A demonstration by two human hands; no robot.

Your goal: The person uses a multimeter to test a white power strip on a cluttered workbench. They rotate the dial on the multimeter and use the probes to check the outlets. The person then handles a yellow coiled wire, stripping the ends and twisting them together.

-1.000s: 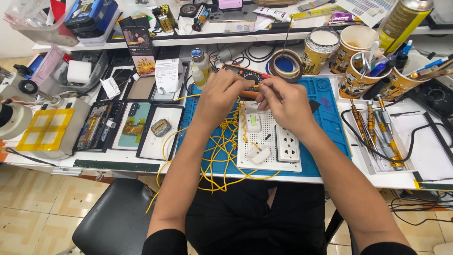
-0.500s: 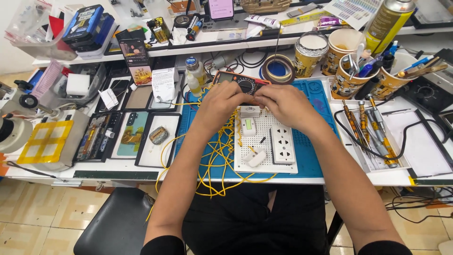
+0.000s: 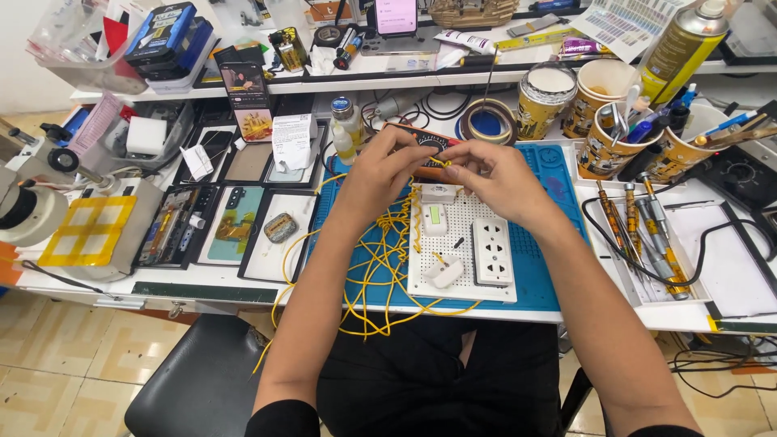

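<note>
My left hand [image 3: 384, 171] and my right hand [image 3: 494, 176] meet above the far end of a white perforated board [image 3: 461, 243], fingertips pinched together on a thin yellow wire [image 3: 439, 163]. The wire runs down into a loose yellow tangle [image 3: 380, 267] on the blue work mat [image 3: 534, 275]. On the board sit a white switch [image 3: 435, 218], a white wall socket [image 3: 492, 252] and a small white plug [image 3: 445, 271]. A red-cased meter [image 3: 421, 142] lies just behind my fingers, partly hidden by them.
Phone screens and parts in trays [image 3: 235, 218] lie to the left, next to a microscope [image 3: 28, 206]. Right are printed cups of tools [image 3: 615, 137], screwdrivers in a tray [image 3: 647, 235], a spray can [image 3: 680, 44]. Tape rolls [image 3: 486, 121] and a cluttered shelf [image 3: 243, 81] stand behind. A black stool [image 3: 194, 380] is below.
Both hands have stayed together at the board's far end, working the yellow wire between the fingertips. The view has shifted slightly lower.
</note>
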